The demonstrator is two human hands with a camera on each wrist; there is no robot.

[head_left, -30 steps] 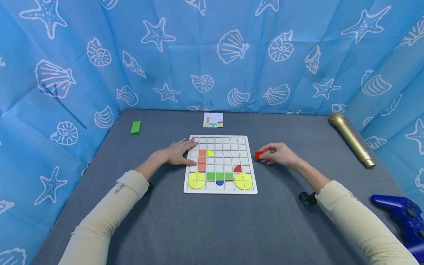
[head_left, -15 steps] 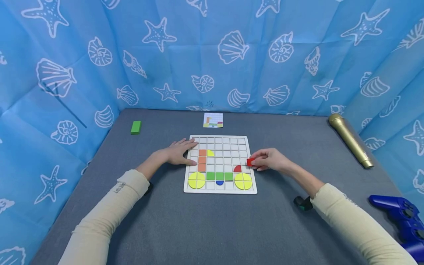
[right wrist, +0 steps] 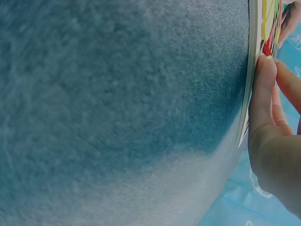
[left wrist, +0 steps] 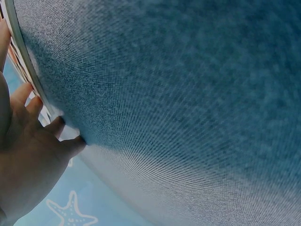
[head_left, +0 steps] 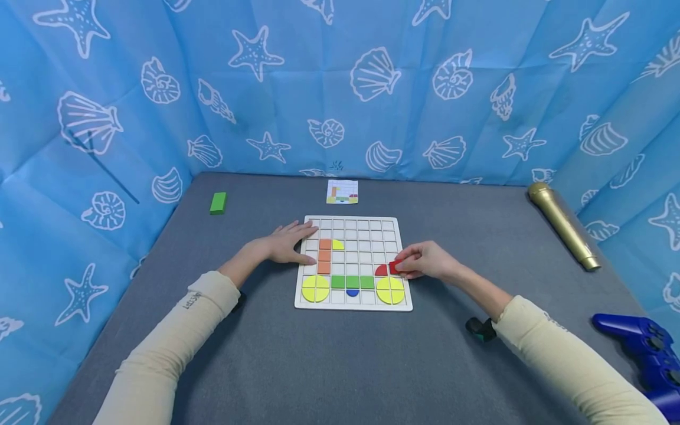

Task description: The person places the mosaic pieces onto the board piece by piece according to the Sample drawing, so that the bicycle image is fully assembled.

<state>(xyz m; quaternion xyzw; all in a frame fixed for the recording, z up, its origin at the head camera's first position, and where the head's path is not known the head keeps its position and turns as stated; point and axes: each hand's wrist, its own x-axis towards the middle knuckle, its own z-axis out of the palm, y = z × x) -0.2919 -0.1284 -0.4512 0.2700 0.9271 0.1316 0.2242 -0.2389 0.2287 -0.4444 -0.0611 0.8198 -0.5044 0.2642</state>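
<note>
In the head view a white grid board (head_left: 340, 303) lies on the grey table. My right hand (head_left: 429, 260) pinches a red square tile (head_left: 394, 267) at the board's right edge, beside a red quarter-circle tile (head_left: 381, 270). The left hand (head_left: 284, 244) rests with straight, spread fingers on the board's left edge. On the board are orange squares (head_left: 324, 255), a yellow quarter-circle (head_left: 337, 244), a row of green squares (head_left: 352, 282), a blue half-circle (head_left: 352, 292) and two yellow circles (head_left: 316, 288) made of quarters. In the right wrist view the thumb and fingers (right wrist: 266, 70) meet at the red tile.
A small pattern card (head_left: 342, 192) lies behind the board. At the back left is a green block (head_left: 218, 203). A gold microphone (head_left: 564, 225) and a blue game controller (head_left: 640, 348) lie on the right. A blue shell-print curtain (head_left: 340, 88) encloses the table.
My right hand has moved left and slightly toward me, bringing the red square tile from beside the board onto its right edge. The left hand has stayed in place.
</note>
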